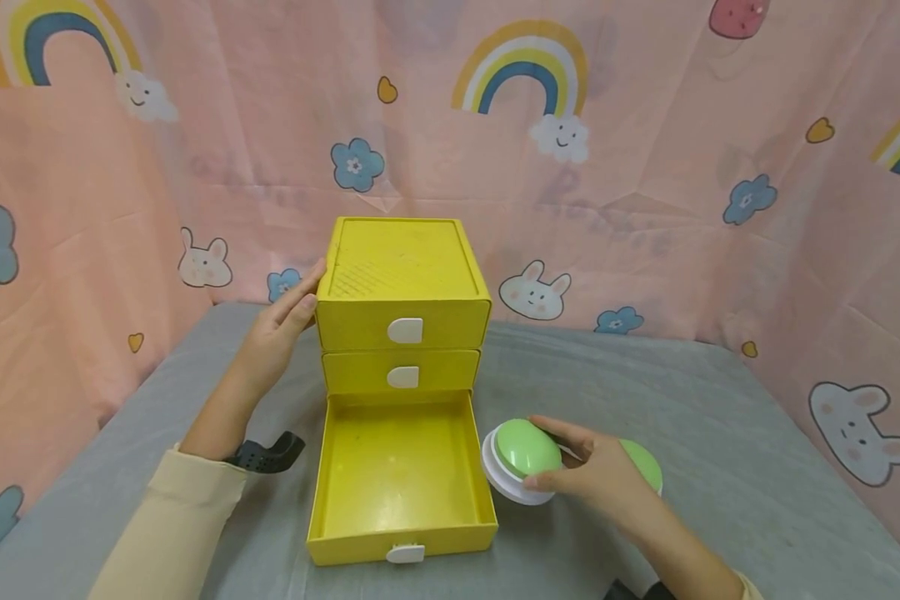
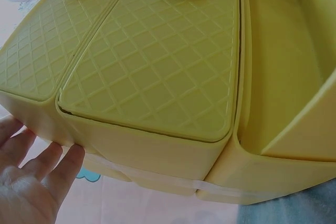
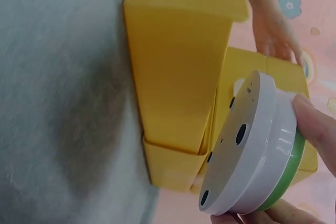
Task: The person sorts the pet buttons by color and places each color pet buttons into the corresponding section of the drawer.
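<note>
A yellow three-drawer cabinet (image 1: 401,258) stands on the table, its bottom drawer (image 1: 397,475) pulled out with nothing inside. The left hand (image 1: 273,337) rests with extended fingers against the cabinet's left side; in the left wrist view its fingertips (image 2: 68,161) touch the wall near the upper drawers. Beside the open drawer, the right hand (image 1: 596,475) pinches a round device with a green dome and white base (image 1: 527,450) between thumb and fingers. The right wrist view shows this device (image 3: 252,150) tilted and raised off the table, dark round spots on its flat underside.
A second green-domed thing (image 1: 642,464) sits behind the right forearm, partly hidden. Grey cloth (image 1: 735,467) covers the table. A pink patterned curtain (image 1: 435,133) hangs at the back and sides. The upper two drawers, with white pulls (image 1: 405,331), are closed.
</note>
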`<move>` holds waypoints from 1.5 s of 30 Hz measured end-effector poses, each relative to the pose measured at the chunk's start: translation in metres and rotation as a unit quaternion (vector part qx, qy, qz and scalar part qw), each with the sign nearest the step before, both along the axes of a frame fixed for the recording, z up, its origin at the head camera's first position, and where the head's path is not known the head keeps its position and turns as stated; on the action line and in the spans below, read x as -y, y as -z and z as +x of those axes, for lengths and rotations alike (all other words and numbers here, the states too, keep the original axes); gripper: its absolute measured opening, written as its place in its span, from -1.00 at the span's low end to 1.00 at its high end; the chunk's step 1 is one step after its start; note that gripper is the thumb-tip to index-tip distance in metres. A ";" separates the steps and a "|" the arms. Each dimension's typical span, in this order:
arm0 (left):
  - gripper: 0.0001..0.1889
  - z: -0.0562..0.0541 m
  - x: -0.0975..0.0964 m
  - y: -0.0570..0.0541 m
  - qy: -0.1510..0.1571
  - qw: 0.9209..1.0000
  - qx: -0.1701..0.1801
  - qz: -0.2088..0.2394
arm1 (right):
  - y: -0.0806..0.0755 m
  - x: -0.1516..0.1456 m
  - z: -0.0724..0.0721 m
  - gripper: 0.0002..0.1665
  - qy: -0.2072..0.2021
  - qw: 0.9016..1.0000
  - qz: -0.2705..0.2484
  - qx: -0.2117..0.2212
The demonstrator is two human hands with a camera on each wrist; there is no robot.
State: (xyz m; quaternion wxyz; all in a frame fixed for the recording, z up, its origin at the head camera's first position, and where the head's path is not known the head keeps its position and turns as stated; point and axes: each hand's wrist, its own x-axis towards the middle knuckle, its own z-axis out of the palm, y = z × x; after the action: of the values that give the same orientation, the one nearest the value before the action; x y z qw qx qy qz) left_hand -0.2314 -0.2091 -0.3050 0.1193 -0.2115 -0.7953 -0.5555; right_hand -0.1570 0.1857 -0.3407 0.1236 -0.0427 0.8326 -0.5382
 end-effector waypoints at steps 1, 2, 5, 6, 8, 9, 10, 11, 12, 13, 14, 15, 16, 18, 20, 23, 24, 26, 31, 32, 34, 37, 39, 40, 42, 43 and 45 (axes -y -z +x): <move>-0.46 0.000 0.000 0.000 0.001 1.000 0.001 0.002 | -0.001 0.001 0.001 -0.07 -0.001 1.000 -0.003 0.002; -0.47 0.000 -0.001 0.000 0.002 1.000 0.001 0.004 | -0.002 0.003 0.001 -0.07 0.000 1.000 -0.004 0.003; -0.48 -0.001 -0.001 -0.001 0.002 1.000 0.000 0.008 | -0.006 0.008 0.002 -0.06 0.003 1.000 -0.005 0.003; -0.48 0.000 -0.001 -0.001 0.002 1.000 -0.001 0.009 | -0.007 0.010 0.002 -0.06 0.003 1.000 -0.005 0.003; -0.48 0.000 -0.001 -0.001 -0.001 1.000 0.000 0.007 | -0.009 0.015 0.001 -0.06 -0.004 1.000 -0.011 -0.001; -0.48 0.000 -0.002 -0.001 -0.001 1.000 0.000 0.007 | -0.010 0.017 0.001 -0.06 -0.010 1.000 -0.015 -0.004; -0.48 0.000 -0.002 -0.001 -0.002 1.000 0.000 0.006 | -0.010 0.020 0.001 -0.07 -0.015 1.000 -0.017 -0.007; -0.48 0.000 -0.002 -0.001 -0.002 1.000 0.002 0.005 | -0.010 0.022 0.001 -0.08 -0.020 1.000 -0.020 -0.009; -0.47 0.000 -0.002 -0.001 -0.002 1.000 0.003 0.005 | -0.010 0.024 0.000 -0.08 -0.025 0.999 -0.020 -0.013; -0.47 0.000 -0.002 -0.001 -0.002 1.000 0.004 0.005 | -0.010 0.026 -0.001 -0.10 -0.030 0.999 -0.022 -0.015; -0.47 0.001 -0.002 -0.001 -0.002 1.000 0.003 0.005 | -0.010 0.028 -0.001 -0.10 -0.034 0.999 -0.023 -0.018; -0.47 0.001 -0.002 -0.001 -0.002 1.000 0.003 0.006 | -0.010 0.030 -0.001 -0.11 -0.038 0.999 -0.025 -0.019; -0.47 0.001 -0.001 -0.001 -0.003 1.000 0.003 0.006 | -0.010 0.032 -0.002 -0.12 -0.041 0.999 -0.027 -0.021; -0.47 0.001 -0.001 -0.001 -0.003 1.000 0.001 0.007 | -0.011 0.036 -0.002 -0.13 -0.047 0.998 -0.032 -0.021; -0.46 0.001 -0.001 0.000 -0.003 1.000 -0.003 0.006 | -0.011 0.039 -0.002 -0.13 -0.053 0.998 -0.037 -0.022; -0.46 0.001 0.000 0.000 -0.003 1.000 -0.004 0.004 | -0.010 0.043 -0.002 -0.13 -0.065 0.997 -0.044 -0.026; -0.46 0.001 0.000 0.000 -0.003 1.000 -0.005 0.003 | -0.010 0.045 -0.002 -0.13 -0.068 0.996 -0.045 -0.028; -0.46 0.000 0.000 0.000 -0.003 1.000 -0.003 0.001 | -0.009 0.047 -0.002 -0.13 -0.075 0.996 -0.051 -0.025; -0.46 0.000 0.000 0.000 -0.005 1.000 0.001 0.001 | -0.008 0.053 -0.001 -0.15 -0.085 0.994 -0.062 -0.018; -0.46 0.000 -0.001 0.000 -0.005 1.000 0.002 0.003 | -0.007 0.054 -0.002 -0.15 -0.089 0.994 -0.065 -0.021; -0.46 0.000 -0.001 0.000 -0.006 1.000 0.003 0.005 | -0.007 0.056 -0.001 -0.15 -0.095 0.993 -0.069 -0.025; -0.47 0.000 -0.003 0.000 -0.005 1.000 0.004 0.008 | -0.006 0.058 -0.001 -0.15 -0.102 0.992 -0.069 -0.031; -0.47 0.001 -0.003 -0.001 -0.003 1.000 0.003 0.010 | -0.005 0.060 -0.002 -0.14 -0.103 0.992 -0.065 -0.032; -0.47 0.001 -0.003 -0.001 -0.003 1.000 0.003 0.010 | -0.005 0.060 -0.002 -0.14 -0.105 0.992 -0.063 -0.032; -0.48 0.001 -0.003 -0.001 -0.002 1.000 0.003 0.013 | -0.005 0.062 -0.002 -0.14 -0.106 0.992 -0.061 -0.031; -0.48 0.001 -0.003 -0.001 -0.003 1.000 0.003 0.013 | -0.005 0.063 -0.002 -0.14 -0.106 0.992 -0.060 -0.031; -0.48 0.001 -0.003 -0.001 -0.005 1.000 0.003 0.012 | -0.005 0.064 -0.002 -0.14 -0.109 0.992 -0.060 -0.033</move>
State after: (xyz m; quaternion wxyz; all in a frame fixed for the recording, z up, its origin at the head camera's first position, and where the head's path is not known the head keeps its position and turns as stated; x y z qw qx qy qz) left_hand -0.2305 -0.2060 -0.3040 0.1220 -0.2048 -0.7900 -0.5649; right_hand -0.1586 0.1218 -0.3362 0.1513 -0.1586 0.7926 -0.5689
